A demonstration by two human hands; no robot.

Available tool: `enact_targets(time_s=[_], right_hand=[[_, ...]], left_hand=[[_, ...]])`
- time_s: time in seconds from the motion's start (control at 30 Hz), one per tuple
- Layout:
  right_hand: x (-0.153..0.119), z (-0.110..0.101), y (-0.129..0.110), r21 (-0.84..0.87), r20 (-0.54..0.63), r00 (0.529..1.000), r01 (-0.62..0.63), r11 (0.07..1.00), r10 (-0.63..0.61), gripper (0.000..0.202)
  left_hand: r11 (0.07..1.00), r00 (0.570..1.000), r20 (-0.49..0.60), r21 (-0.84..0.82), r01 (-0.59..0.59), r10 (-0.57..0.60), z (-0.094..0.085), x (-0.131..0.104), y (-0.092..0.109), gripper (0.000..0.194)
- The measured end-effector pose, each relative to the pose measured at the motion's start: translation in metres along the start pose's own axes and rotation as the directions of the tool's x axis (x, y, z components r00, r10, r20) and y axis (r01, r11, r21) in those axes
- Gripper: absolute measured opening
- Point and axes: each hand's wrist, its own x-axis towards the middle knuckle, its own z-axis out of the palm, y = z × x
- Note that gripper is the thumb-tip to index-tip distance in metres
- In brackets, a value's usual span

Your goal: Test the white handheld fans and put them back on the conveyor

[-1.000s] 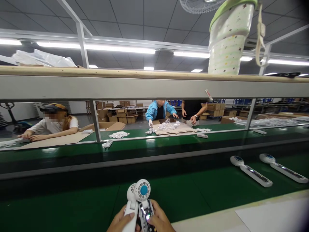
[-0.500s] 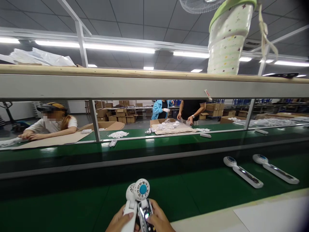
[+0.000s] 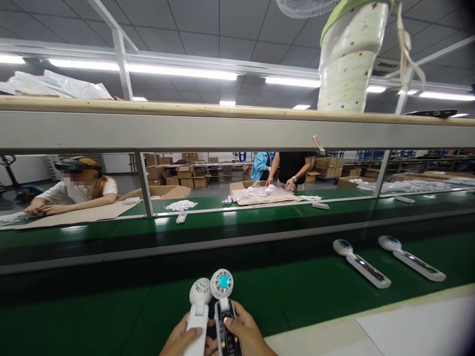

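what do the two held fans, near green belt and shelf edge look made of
Left fan: likely matte white plastic, given its evenly coloured shell. Right fan: uniform white head suggests plastic; the handle shows dark, shiny parts I can't identify. Near green belt: perhaps PVC or rubber, a smooth, even sheet. Shelf edge: apparently bare wood, pale with small specks.

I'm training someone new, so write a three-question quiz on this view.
1. True or false: the right hand holds a round-headed white plastic fan with dark electronics showing.
2. How many long-handled white fans lie on the near glossy green belt: A one, B two, C five?
3. Fill in: the left hand grips the ___ of an all-white plastic fan.
Key: 1 true; 2 B; 3 handle.
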Motion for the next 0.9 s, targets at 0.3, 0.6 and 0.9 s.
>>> enact_targets(time_s=[0.3, 0.6, 0.9], right_hand=[[-0.007, 0.005, -0.005, 0.058, -0.092, 0.995, -0.022, 0.998, 0.027, 0.067], [-0.009, 0.005, -0.007, 0.048, -0.065, 0.998, -0.014, 0.999, 0.017, 0.067], [-0.006, 0.005, -0.008, 0.051, -0.112, 0.994, -0.002, 0.999, 0.007, 0.045]], left_hand=[[0.993, 0.996, 0.040, -0.088, 0.083, -0.080, -0.001, -0.006, 0.002, 0.042], [0.984, 0.995, 0.086, -0.168, 0.058, -0.044, 0.003, -0.013, 0.008, 0.028], [0.987, 0.975, -0.150, -0.013, 0.163, -0.163, -0.004, -0.013, 0.012, 0.051]])
